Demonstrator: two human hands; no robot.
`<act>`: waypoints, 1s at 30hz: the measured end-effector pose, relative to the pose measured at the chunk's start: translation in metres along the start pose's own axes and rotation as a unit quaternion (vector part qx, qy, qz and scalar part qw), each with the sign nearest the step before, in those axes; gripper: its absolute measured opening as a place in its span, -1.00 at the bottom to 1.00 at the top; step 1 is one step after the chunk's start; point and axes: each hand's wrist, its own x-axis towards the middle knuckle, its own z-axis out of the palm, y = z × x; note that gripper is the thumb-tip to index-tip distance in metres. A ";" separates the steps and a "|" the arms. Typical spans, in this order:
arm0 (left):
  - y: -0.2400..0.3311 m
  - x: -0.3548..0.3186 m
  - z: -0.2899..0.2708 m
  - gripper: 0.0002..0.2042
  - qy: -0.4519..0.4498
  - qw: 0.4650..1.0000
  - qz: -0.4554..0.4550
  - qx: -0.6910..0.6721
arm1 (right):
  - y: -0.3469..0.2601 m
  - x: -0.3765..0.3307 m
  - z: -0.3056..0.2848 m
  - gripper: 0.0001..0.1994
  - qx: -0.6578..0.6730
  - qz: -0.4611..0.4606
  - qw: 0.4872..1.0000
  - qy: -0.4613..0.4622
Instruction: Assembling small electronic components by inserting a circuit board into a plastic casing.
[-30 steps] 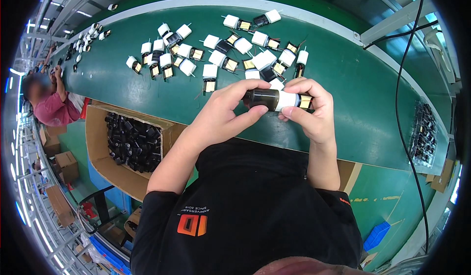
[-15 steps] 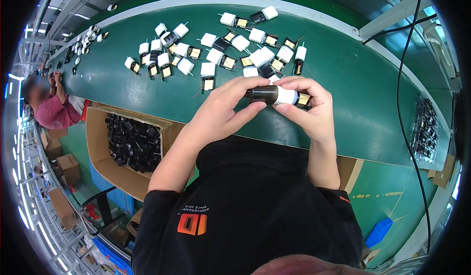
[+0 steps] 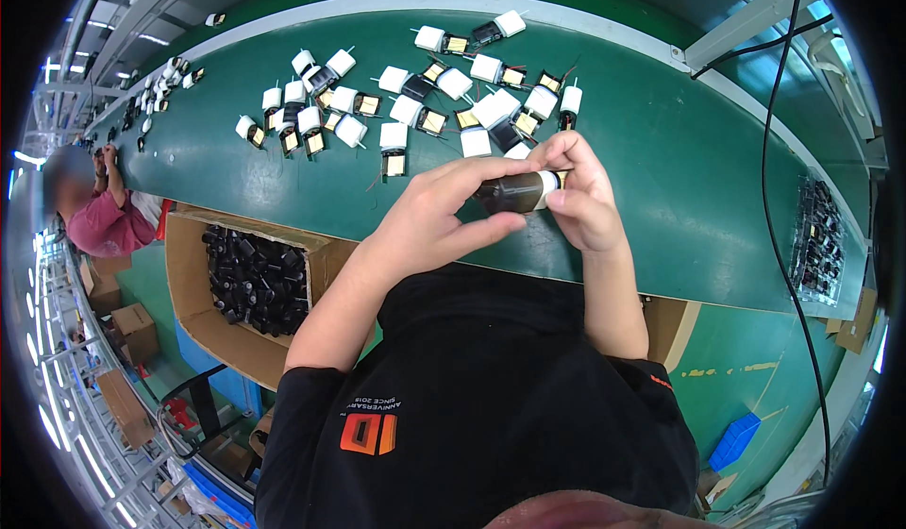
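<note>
The left hand (image 3: 439,216) is closed around a dark cylindrical casing (image 3: 512,192), fingers over its top and thumb along its near edge, as I see it from my station. The right hand (image 3: 587,203) is clamped on the other end, pinching the white part (image 3: 547,187) that sits in line with the casing, so the piece lies crosswise between both hands, above the green table (image 3: 661,218). The right fingers hide much of that end from me. Just beyond the fingertips I have a scatter of white-and-black pieces (image 3: 394,137), the nearest partly covered by the hands. Below the table's edge, left of the left forearm, a cardboard box (image 3: 184,279) holds black parts (image 3: 257,279). Well to the right, a black cable (image 3: 827,435) hangs before a clear tray (image 3: 817,293) of dark parts.
</note>
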 end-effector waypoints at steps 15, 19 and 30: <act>0.009 0.024 0.031 -0.44 0.005 0.986 0.153 0.062 | 0.032 -0.003 -0.008 -0.74 0.384 -0.024 0.916 -0.115; 0.009 0.024 0.031 -0.44 0.010 0.986 0.150 0.069 | 0.029 -0.004 -0.008 -0.73 0.381 0.004 0.922 -0.074; 0.011 0.022 0.029 -0.44 -0.020 0.984 0.143 0.105 | 0.035 -0.004 -0.007 -0.80 0.388 -0.018 0.917 -0.089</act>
